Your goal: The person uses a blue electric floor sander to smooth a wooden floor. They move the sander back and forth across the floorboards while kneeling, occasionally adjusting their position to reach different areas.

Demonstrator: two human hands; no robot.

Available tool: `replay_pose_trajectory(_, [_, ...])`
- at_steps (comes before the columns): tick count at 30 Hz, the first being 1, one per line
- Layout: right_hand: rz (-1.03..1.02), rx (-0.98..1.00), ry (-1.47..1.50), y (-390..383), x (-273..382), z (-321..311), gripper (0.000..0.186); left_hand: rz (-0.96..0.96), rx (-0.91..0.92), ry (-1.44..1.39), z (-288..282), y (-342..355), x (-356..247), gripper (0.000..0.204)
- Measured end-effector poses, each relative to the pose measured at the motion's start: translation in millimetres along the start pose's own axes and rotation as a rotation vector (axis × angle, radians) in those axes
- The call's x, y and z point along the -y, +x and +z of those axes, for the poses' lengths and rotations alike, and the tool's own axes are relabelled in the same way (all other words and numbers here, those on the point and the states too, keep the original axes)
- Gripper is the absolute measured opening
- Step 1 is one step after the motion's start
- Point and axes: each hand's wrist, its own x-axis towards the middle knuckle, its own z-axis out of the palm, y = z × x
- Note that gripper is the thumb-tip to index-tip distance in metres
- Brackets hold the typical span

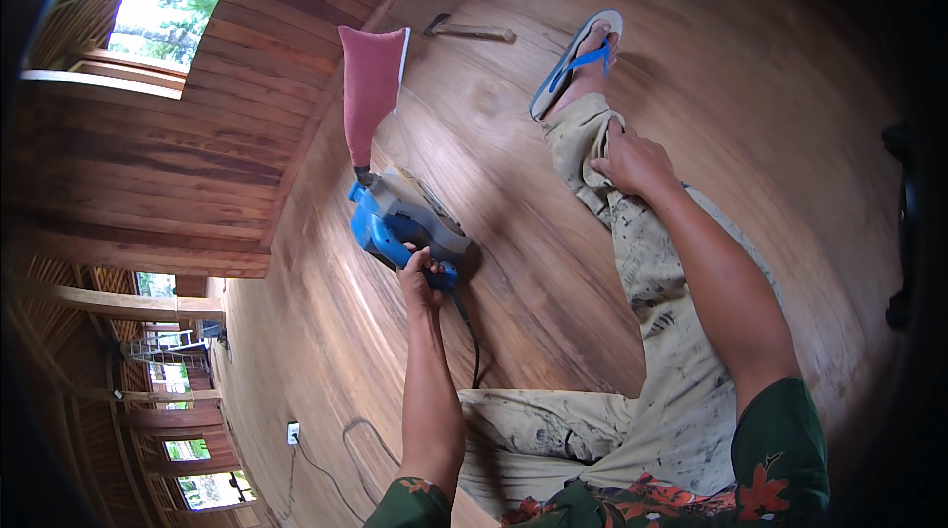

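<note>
My left hand (422,271) is closed round the rear handle of a blue and grey belt sander (400,222). A long pinkish-red dust bag (370,83) stretches away from the sander's far end, and a black cord (473,340) trails from its handle toward my leg. The sander appears tipped on the wooden floor (533,301), part of its belt side showing on the right. On my bent leg, my right hand (634,161) grips the stained beige trouser leg (583,148) just above the ankle. That foot wears a flip-flop (558,79) with blue straps.
A hammer (469,29) with a wooden handle lies on the floor beyond the dust bag. At left rises a plank wall (237,103) with a window opening. A socket (292,432) with a cable sits at lower left; a ladder (163,343) stands farther off.
</note>
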Motion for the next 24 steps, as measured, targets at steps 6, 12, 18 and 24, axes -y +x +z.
replay_pose_trajectory(6, [-0.004,-0.013,-0.002,-0.5,-0.4,0.5,0.083,-0.017,0.025,0.013,4.6,19.1,-6.0,0.027])
replay_pose_trajectory(12, [-0.001,-0.005,0.008,0.1,0.3,-0.1,0.08,0.001,0.035,0.02,11.1,44.1,-12.0,0.025])
replay_pose_trajectory(18, [-0.001,-0.005,-0.007,1.3,0.7,1.3,0.08,0.021,0.039,0.043,18.7,76.6,-22.6,0.025])
replay_pose_trajectory(24, [0.02,0.027,-0.04,2.8,4.3,-0.4,0.082,0.004,0.04,0.032,21.0,112.2,-31.2,0.024])
